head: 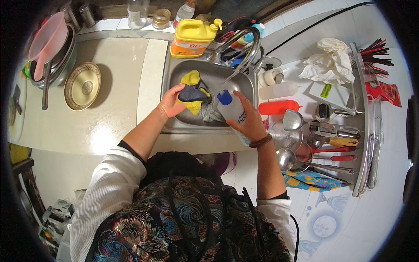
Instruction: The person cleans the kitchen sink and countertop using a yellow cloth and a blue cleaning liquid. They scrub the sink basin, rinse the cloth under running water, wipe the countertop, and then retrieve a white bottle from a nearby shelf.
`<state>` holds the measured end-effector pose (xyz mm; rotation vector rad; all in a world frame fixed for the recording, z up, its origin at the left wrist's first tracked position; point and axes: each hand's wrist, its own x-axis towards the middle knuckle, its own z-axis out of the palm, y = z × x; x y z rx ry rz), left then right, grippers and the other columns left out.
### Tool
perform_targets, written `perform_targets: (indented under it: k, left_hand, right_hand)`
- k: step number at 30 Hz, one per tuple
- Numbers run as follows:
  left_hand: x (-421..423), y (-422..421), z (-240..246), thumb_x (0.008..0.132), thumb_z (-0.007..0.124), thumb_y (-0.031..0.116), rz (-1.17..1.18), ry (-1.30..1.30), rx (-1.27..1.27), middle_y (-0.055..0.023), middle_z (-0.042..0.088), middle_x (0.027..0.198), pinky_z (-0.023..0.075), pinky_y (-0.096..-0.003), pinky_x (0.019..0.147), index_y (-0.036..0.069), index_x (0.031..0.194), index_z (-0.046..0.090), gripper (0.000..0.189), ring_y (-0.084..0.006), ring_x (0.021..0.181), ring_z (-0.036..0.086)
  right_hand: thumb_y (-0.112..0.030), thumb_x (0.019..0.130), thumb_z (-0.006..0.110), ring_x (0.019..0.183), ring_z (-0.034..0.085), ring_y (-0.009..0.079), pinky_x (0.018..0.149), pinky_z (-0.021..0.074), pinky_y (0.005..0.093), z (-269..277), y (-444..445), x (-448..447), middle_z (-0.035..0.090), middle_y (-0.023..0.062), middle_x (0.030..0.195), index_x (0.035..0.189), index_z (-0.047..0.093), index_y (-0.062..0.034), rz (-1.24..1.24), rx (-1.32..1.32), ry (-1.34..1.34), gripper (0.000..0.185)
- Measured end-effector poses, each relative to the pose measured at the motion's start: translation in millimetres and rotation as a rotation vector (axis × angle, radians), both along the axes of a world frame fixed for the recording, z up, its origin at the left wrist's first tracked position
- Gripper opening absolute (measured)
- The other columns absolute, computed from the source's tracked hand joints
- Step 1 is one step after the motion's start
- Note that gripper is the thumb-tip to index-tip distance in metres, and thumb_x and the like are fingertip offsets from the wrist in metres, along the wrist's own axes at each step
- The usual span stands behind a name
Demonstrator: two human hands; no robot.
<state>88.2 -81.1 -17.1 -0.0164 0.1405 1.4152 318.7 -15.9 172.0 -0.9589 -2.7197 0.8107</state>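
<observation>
My left hand [170, 102] grips a yellow and dark grey cloth [193, 93] over the stainless steel sink [178, 72]. In my right hand [251, 121] is a white plastic bottle [229, 109] with a blue cap [224, 97]. The bottle leans with its cap towards the cloth, a gap between them. A crumpled grey cloth or mesh [212, 113] lies on the sink bottom below. Above the basin arches a chrome faucet [244, 34]; whether water runs from it I cannot tell.
Behind the sink stands a yellow detergent jug [193, 39]. A patterned bowl [82, 85] and stacked basins with a pink dipper [49, 39] occupy the left counter. To the right are a red squeeze bottle [280, 107], a ladle [285, 159], a spatula [293, 120] and several hanging utensils.
</observation>
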Motion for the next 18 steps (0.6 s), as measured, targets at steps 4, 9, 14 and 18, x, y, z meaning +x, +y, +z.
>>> perform_targets:
  k: [4, 9, 14, 18]
  left_hand:
    - [-1, 9, -9, 0.088, 0.047, 0.021, 0.026, -0.032, 0.032, -0.0167, 0.059, 0.122, 0.0313, -0.0470, 0.111, -0.001, 0.113, 0.057, 0.035, -0.0308, 0.125, 0.049]
    - [-1, 17, -17, 0.087, 0.043, 0.027, -0.017, -0.088, 0.213, -0.0150, 0.061, 0.096, 0.0419, -0.0440, 0.097, 0.001, 0.093, 0.061, 0.032, -0.0285, 0.101, 0.056]
    - [1, 24, -4, 0.092, 0.044, 0.044, -0.045, -0.031, -0.053, -0.0058, 0.059, 0.073, 0.0511, -0.0401, 0.080, 0.004, 0.091, 0.063, 0.044, -0.0229, 0.074, 0.059]
    - [8, 23, -1, 0.092, 0.037, 0.063, -0.031, -0.207, -0.033, -0.0159, 0.059, 0.123, 0.0415, -0.0444, 0.102, 0.003, 0.126, 0.054, 0.071, -0.0290, 0.116, 0.056]
  right_hand:
    - [-0.025, 0.073, 0.078, 0.115, 0.052, 0.0386, 0.095, 0.0446, 0.0433, -6, 6, 0, 0.053, 0.0202, 0.126, 0.142, 0.036, -0.0148, -0.011, 0.051, -0.029, 0.082]
    - [-0.026, 0.073, 0.078, 0.115, 0.052, 0.0394, 0.094, 0.0454, 0.0444, -2, 5, -13, 0.053, 0.0206, 0.126, 0.142, 0.035, -0.0151, -0.045, 0.029, -0.086, 0.082]
    - [-0.028, 0.072, 0.078, 0.113, 0.052, 0.0402, 0.093, 0.0454, 0.0452, -16, 5, -22, 0.053, 0.0208, 0.123, 0.141, 0.036, -0.0145, -0.049, 0.064, -0.089, 0.082]
    - [-0.031, 0.072, 0.078, 0.107, 0.054, 0.0398, 0.092, 0.0449, 0.0454, -31, -2, -23, 0.055, 0.0203, 0.119, 0.141, 0.037, -0.0136, -0.013, 0.056, -0.100, 0.082]
